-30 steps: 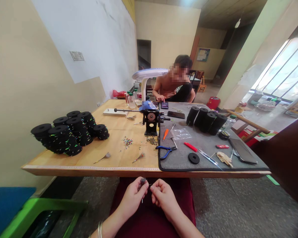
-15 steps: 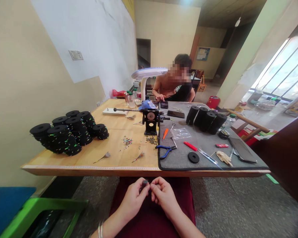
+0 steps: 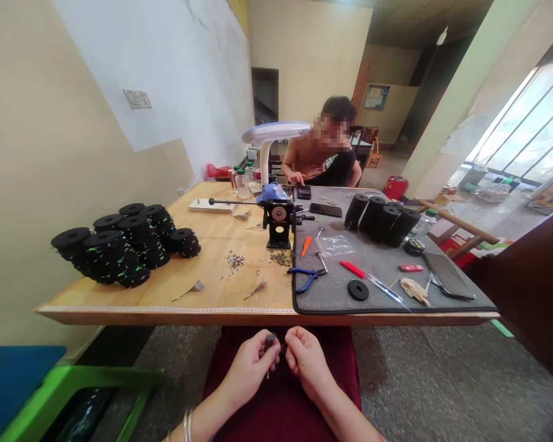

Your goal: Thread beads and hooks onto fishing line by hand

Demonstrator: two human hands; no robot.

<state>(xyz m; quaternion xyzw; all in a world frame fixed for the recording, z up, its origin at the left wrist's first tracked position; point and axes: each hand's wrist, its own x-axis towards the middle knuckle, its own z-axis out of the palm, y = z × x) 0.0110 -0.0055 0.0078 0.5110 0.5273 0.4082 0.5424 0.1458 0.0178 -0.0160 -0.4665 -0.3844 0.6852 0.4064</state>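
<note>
In front of the table edge, over a dark red cloth, both hands are held close together. My left hand is closed in a pinch on a small dark grey object, whose kind I cannot make out. A thin pale tip shows below those fingers. Just to its right, my right hand is also pinched shut; whatever its fingertips hold is too small to name. A narrow gap separates the two sets of fingertips. On the table edge beyond lie two thin stems with grey tufted ends, one a tufted stem.
Stacks of black foam discs stand at the left, and more black rolls at the right. A black counter device stands mid-table under a lamp. Blue pliers lie on a grey mat. A person sits opposite.
My right hand has moved slightly right, so the fingertips that were together are now a little apart. My left hand keeps its pinch, and more of the dark object shows.
</note>
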